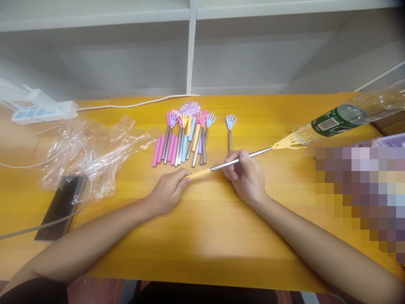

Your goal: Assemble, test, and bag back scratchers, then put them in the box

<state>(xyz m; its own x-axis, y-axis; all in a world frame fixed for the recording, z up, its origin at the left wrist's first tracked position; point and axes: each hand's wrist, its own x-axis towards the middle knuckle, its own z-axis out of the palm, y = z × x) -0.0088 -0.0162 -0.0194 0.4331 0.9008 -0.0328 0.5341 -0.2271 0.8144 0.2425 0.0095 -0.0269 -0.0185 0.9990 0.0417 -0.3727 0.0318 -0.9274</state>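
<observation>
A yellow back scratcher (199, 173) with a silver rod and a hand-shaped yellow head lies slantwise between my hands, its head up to the right. My left hand (169, 190) is closed around the end of its yellow handle. The fingers of my right hand (248, 175) pinch the metal rod near its middle. Just beyond my right hand a blue claw head on a metal rod (230, 131) rests on the table, its lower end hidden by my fingers. Left of it is a pile of scratcher heads on rods (202, 145) and pink, yellow, blue and purple handles (160, 147).
A clear plastic bottle (337, 120) with a green label lies at the right, close to the yellow head. Clear plastic wrapping (98, 154), a phone (61, 207), a white power strip (44, 113) and cables occupy the left. Printed cards (190, 108) sit behind the pile. A pixelated patch covers the right edge.
</observation>
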